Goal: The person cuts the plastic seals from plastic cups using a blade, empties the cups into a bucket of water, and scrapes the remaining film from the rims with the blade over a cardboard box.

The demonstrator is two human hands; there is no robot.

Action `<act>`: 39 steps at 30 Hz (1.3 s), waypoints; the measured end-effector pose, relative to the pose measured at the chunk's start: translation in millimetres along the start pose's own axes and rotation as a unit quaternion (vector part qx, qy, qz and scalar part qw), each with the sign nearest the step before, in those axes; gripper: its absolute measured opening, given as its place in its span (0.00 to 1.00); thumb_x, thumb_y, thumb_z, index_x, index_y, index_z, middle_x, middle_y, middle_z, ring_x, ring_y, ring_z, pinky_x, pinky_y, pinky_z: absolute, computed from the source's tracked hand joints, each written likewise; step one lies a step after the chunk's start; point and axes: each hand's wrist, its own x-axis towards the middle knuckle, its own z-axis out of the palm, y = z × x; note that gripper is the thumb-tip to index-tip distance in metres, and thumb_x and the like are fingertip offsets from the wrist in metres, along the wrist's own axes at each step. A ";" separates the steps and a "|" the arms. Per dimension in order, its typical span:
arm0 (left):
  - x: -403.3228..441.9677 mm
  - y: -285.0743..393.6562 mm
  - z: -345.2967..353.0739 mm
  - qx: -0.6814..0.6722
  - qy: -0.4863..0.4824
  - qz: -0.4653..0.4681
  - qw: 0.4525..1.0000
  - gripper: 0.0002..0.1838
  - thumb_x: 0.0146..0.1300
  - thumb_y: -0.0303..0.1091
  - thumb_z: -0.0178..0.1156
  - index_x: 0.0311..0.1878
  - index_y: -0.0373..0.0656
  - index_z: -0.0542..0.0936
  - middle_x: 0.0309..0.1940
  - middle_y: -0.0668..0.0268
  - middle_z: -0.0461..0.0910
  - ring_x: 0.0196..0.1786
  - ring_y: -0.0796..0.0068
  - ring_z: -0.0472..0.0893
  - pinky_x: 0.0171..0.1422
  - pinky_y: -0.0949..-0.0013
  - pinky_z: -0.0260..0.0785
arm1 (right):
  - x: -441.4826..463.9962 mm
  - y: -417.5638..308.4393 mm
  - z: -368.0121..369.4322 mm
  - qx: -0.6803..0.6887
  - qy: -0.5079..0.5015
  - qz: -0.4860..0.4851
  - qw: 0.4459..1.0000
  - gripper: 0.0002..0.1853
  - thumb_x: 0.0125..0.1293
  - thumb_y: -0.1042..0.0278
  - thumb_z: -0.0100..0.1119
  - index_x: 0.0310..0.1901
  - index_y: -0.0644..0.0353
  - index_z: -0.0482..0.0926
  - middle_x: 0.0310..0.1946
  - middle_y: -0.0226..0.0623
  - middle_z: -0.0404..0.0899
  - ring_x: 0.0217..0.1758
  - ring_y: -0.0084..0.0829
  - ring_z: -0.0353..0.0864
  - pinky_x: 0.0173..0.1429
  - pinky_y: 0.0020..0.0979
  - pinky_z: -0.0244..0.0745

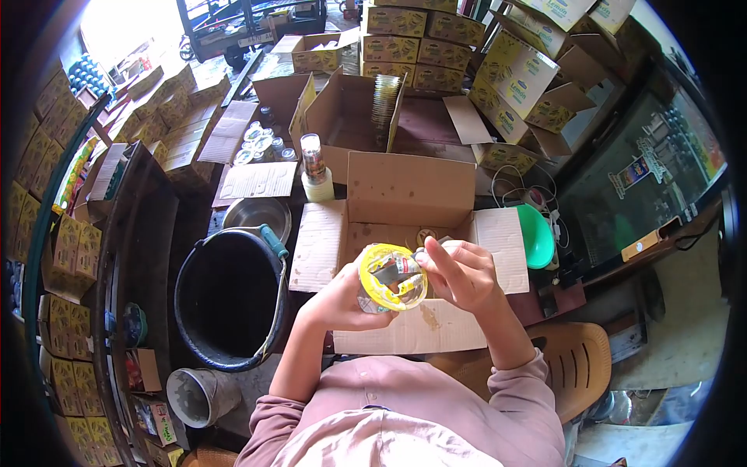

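My left hand [341, 294] is wrapped round a clear plastic cup [372, 298] with a yellow-rimmed printed top [381, 251], tilted so that its top faces me. My right hand [467, 274] is at the right side of the rim, with thumb and finger pinched together. Whatever lies in that pinch is too small to make out. Below both hands stands an open cardboard box [412, 187] with its flaps folded out. A small round item [426, 235] shows inside it, partly hidden by my hands.
A large black bucket [187, 300] stands at left, beside a metal basin [272, 214] and a grey pail [194, 397]. Behind are a stack of cups [385, 105], a printed cup [313, 156] and lidded cups [261, 144]. A green bowl [535, 237] sits at right.
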 end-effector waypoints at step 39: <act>-4.2 -5.6 32.6 0.110 0.221 -0.027 0.969 0.36 0.40 0.31 0.70 0.54 0.37 0.65 0.42 0.58 0.75 0.46 0.66 0.77 0.52 0.68 0.68 | -4.7 3.9 16.3 -0.027 -0.009 0.027 0.999 0.29 0.48 0.77 0.62 0.57 0.66 0.70 0.15 0.26 0.68 0.18 0.19 0.69 0.28 0.23 0.71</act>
